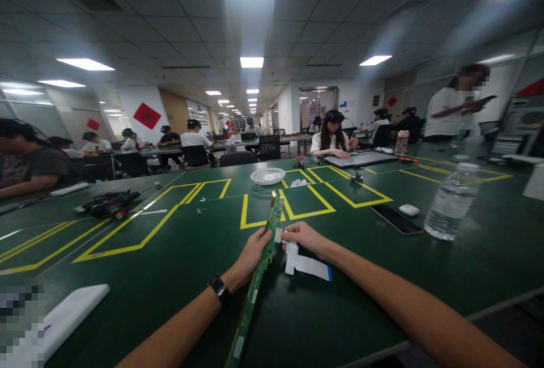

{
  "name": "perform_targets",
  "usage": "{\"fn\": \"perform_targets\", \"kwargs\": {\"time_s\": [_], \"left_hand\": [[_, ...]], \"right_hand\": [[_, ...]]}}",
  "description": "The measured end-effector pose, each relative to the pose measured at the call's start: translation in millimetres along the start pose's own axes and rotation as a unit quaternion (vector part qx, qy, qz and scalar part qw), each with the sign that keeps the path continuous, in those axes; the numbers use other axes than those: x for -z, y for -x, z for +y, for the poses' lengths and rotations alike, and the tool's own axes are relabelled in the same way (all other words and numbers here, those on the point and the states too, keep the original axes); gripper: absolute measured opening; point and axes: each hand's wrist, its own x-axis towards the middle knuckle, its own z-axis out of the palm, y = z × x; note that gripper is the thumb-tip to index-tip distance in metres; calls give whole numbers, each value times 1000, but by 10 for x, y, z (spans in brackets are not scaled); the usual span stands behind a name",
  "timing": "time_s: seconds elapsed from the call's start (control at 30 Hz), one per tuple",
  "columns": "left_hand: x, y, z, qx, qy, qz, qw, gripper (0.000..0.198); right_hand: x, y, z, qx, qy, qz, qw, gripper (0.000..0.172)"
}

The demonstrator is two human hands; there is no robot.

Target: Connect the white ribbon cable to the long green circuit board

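A long, narrow green circuit board (pixel 254 294) slants up from the bottom edge of the head view. My left hand (pixel 251 254) is closed around its upper part, thumb on the face of the board. Close to the board's right edge, my right hand (pixel 306 237) pinches the end of a white flat ribbon cable (pixel 312 266). The cable's folded tail hangs below my fingers and ends in a blue strip. Its pinched end is at the board's edge; whether it sits in a connector I cannot tell.
Ahead stands a white plastic basket (pixel 267 176). To the right are a phone (pixel 396 219), a white earbud case (pixel 408 210) and a water bottle (pixel 451 203). Yellow tape (pixel 147 237) marks the green table. Dark equipment (pixel 108 203) lies left; a co-worker (pixel 334 138) sits opposite.
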Motion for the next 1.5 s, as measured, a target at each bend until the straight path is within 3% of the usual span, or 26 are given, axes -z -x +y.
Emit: {"fn": "perform_targets", "kwargs": {"time_s": [0.4, 0.63, 0.9, 1.5], "left_hand": [[4, -20, -34, -6, -12, 2, 1000, 38], [6, 25, -59, -34, -118, -1, 992, 43], [-21, 64, 8, -52, -172, 0, 984, 44], [-49, 91, 28, -61, -172, 2, 983, 45]], "right_hand": [[-24, 20, -25, -15, 6, 10, 1000, 30], [-53, 33, -50, -31, 13, 24, 999, 29], [-56, 28, -30, -12, 36, 40, 999, 28], [-117, 45, -48, -5, 39, 55, 998, 28]]}}
